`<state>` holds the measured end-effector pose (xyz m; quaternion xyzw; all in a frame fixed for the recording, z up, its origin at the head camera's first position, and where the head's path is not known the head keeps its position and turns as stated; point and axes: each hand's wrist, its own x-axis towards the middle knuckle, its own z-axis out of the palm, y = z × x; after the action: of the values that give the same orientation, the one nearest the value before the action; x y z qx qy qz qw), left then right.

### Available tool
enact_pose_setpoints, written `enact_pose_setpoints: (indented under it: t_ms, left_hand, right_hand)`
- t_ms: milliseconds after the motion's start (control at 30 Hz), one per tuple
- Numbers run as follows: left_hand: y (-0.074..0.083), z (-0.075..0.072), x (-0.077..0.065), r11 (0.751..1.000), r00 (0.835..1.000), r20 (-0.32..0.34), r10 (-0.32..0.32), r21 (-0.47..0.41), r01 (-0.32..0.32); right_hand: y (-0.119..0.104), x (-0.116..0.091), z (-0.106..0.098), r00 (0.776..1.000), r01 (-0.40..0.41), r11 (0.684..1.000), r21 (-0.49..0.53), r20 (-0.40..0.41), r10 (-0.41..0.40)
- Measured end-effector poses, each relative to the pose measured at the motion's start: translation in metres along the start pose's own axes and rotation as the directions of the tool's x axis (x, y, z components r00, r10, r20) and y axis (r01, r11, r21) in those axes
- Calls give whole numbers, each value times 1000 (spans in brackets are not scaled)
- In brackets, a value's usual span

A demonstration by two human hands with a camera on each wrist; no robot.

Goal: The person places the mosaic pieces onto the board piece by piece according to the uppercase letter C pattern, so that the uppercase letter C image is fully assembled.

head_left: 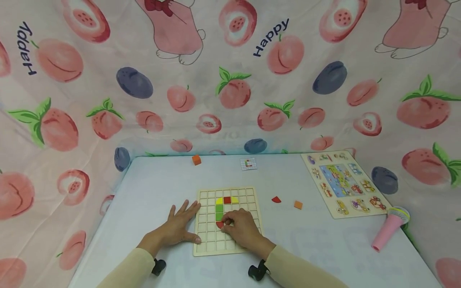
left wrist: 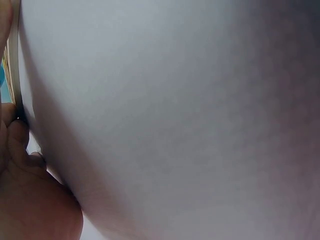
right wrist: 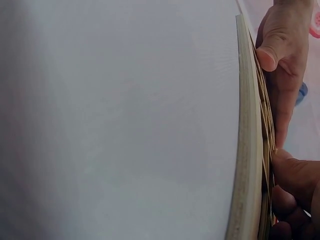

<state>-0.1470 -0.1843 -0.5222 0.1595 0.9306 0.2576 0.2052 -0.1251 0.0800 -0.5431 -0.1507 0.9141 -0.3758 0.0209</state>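
Observation:
A wooden grid board (head_left: 207, 240) lies flat on the table. On it sit two yellow pieces (head_left: 235, 199), a red square (head_left: 227, 200) and two green squares (head_left: 219, 208). Below the green squares is a red rounded piece (head_left: 219, 225), partly hidden; my right hand (head_left: 245, 229) pinches its right side between thumb and forefinger. My left hand (head_left: 175, 226) rests at the board's left edge, fingers spread and straight. The right wrist view shows the board's edge (right wrist: 245, 125) side-on, with the left hand (right wrist: 284, 55) beyond and the right fingers (right wrist: 297, 175) low at the right.
Right of the board lie a red fan-shaped piece (head_left: 276, 199) and an orange square (head_left: 298, 205). An orange cube (head_left: 196, 160) and a small pattern card (head_left: 248, 164) are at the back. A picture puzzle board (head_left: 324, 204) and a pink toy microphone (head_left: 387, 234) lie at the right.

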Motion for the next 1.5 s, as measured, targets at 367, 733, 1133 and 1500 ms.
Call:
enact_pose_setpoints:
  t_ms: [367, 733, 1133, 1500]
  left_hand:
    - [-1, -4, 1, 1000, 1000, 2, -7, -7, 7]
    - [-6, -4, 1, 1000, 1000, 5, -10, -2, 10]
    - [-4, -6, 4, 1000, 1000, 18, -9, 15, 9]
    - [-1, -6, 3, 1000, 1000, 16, -18, 3, 18]
  right_hand:
    - [-1, 3, -2, 999, -42, 996, 73, -13, 43]
    - [13, 11, -38, 981, -145, 955, 259, -85, 172]
    - [101, -4, -129, 926, -280, 953, 113, -229, 299]
    - [150, -48, -166, 920, -356, 934, 40, -163, 358]
